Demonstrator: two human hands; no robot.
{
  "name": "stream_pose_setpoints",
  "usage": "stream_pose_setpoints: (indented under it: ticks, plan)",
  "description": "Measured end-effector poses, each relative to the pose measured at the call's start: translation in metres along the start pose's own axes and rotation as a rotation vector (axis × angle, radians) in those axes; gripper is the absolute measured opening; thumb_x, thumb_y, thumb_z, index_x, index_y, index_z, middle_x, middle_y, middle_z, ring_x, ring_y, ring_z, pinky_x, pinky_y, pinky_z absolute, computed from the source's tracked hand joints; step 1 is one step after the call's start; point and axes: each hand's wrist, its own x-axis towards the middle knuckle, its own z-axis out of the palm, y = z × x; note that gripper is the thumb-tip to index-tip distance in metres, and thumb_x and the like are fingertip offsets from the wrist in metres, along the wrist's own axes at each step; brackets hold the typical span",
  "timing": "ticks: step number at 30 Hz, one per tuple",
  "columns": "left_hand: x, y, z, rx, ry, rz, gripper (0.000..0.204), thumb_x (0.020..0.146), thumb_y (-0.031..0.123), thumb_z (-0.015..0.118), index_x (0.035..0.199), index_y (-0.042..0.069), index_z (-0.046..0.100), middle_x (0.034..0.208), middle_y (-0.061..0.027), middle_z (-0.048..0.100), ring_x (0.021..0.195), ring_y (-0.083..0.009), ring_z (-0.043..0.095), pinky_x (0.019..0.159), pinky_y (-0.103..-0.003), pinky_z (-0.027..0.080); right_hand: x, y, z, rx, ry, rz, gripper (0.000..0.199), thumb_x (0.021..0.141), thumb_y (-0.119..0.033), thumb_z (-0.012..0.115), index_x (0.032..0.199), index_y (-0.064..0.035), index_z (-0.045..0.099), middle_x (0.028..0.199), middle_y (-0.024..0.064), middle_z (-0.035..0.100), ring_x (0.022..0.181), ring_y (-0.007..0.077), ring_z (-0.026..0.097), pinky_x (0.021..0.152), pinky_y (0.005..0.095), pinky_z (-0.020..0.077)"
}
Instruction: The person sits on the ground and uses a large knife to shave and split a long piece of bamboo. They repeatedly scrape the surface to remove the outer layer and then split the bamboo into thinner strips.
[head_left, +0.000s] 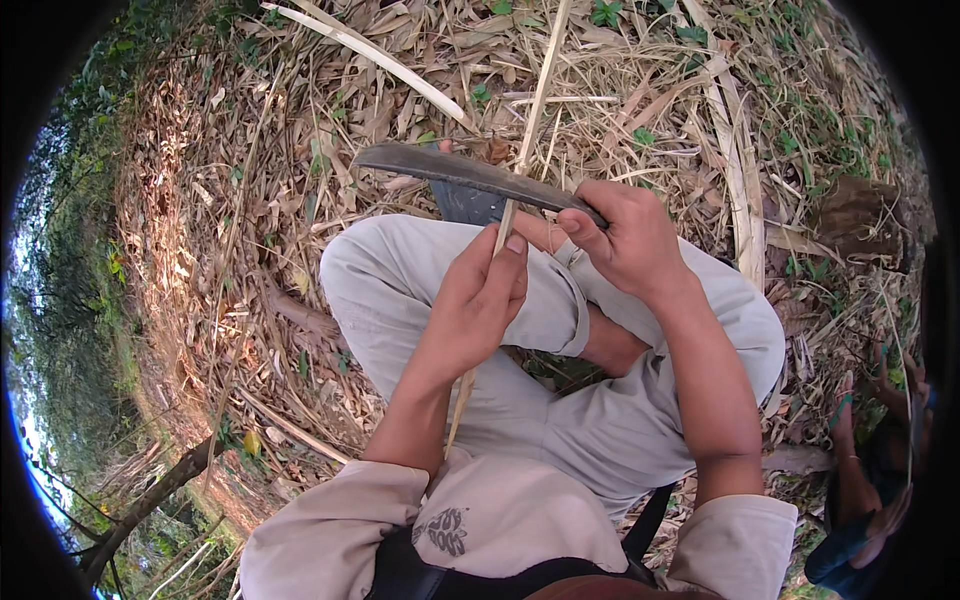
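My left hand is closed around a long thin pale strip, which looks like split bamboo or wood. The strip runs from beyond my crossed legs, through my fingers and back toward my lap. My right hand grips a large knife with a dark, slightly curved blade, like a machete. Its handle is hidden in my fist. The blade lies across the strip just beyond my left fingers, pointing left. Below the blade shows a dark sandal on my foot.
Dry leaves and grass cover the ground. Another pale split strip lies at the far left, and a long flat piece lies right of my knee. A stump-like brown block stands at right. Another person sits at lower right. A bare branch rises at left.
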Motion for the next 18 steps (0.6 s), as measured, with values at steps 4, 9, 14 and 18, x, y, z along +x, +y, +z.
stream_pose_setpoints:
  ticks: [4,9,14,18]
  plan:
    - [0.001,-0.001,0.005,-0.018,0.018,-0.025,0.028,0.107,0.030,0.041,0.092,0.007,0.048,0.063,0.0072,0.031,0.050,-0.0012,0.025,0.043,-0.020,0.020,-0.004,-0.007,0.005,-0.046,0.099,-0.104,0.062,0.087,-0.064,0.059,0.070,-0.0043,0.058,0.063,0.0130,0.058,0.060,0.0338,0.061,0.053,0.0428,0.0486]
    - [0.002,-0.010,0.008,0.148,0.020,0.127,0.024,0.107,0.025,0.039,0.104,0.005,0.052,0.066,0.0068,0.038,0.057,-0.0013,0.033,0.049,-0.021,0.028,-0.005,-0.002,-0.001,0.029,0.066,-0.114,0.056,0.090,-0.058,0.058,0.076,-0.0036,0.060,0.061,0.0117,0.059,0.059,0.0320,0.062,0.052,0.0398,0.0479]
    - [0.002,-0.012,0.005,0.261,0.024,0.111,0.026,0.107,0.020,0.039,0.113,0.001,0.054,0.070,0.0036,0.047,0.063,-0.0044,0.042,0.055,-0.024,0.038,0.005,-0.010,-0.019,0.351,0.109,0.048,0.049,0.099,-0.048,0.052,0.082,-0.0031,0.063,0.056,0.0094,0.058,0.052,0.0243,0.061,0.050,0.0339,0.0452]
    - [0.001,-0.015,0.009,0.405,0.038,0.198,0.025,0.105,0.016,0.043,0.117,-0.003,0.052,0.067,-0.0072,0.053,0.060,-0.0130,0.050,0.057,-0.029,0.043,0.015,0.002,-0.029,0.498,0.130,0.179,0.052,0.102,-0.046,0.048,0.087,-0.0001,0.067,0.052,0.0046,0.055,0.048,0.0121,0.057,0.048,0.0289,0.0430]
